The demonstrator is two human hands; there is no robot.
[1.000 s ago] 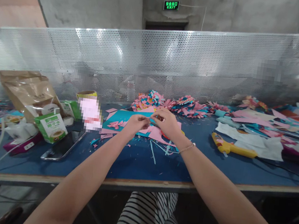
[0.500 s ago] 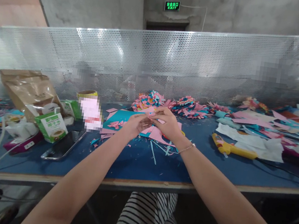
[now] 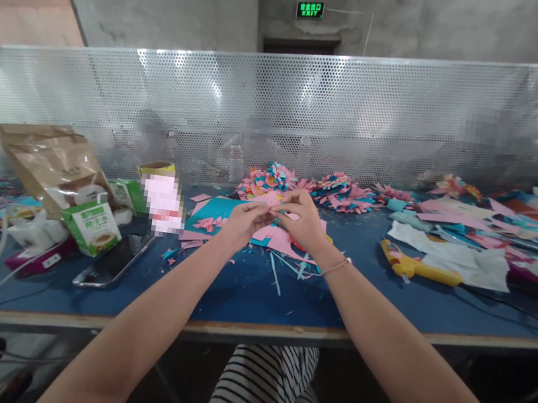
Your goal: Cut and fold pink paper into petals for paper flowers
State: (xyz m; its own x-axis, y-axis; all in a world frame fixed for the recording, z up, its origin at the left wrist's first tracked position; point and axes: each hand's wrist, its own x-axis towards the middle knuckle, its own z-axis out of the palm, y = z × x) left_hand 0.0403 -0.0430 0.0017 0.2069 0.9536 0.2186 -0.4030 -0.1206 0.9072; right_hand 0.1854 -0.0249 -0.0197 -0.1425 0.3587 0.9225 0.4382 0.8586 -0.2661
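A small piece of pink paper (image 3: 269,199) is pinched between my two hands above the middle of the table. My left hand (image 3: 245,222) has its fingers closed on the paper's left side. From the right, my right hand (image 3: 302,218) pinches the same piece with thumb and fingertips. Beneath them lie pink paper sheets (image 3: 280,239) and a blue sheet (image 3: 215,210), with small pink cut pieces (image 3: 210,224) on the blue one. Something red and yellow (image 3: 297,240) shows partly behind my right hand; its kind is hidden.
Layered paper flowers (image 3: 272,180) stand along a perforated metal screen (image 3: 222,108). A yellow glue gun (image 3: 419,269) with a black cable lies right, near white tissues (image 3: 466,259). At left are a phone (image 3: 113,263), a green-white packet (image 3: 91,224), a paper bag (image 3: 54,164) and a tissue box (image 3: 38,259).
My fingers have shifted slightly on the pink paper, and the fingers of my right hand are raised a little. Everything on the table stays in place.
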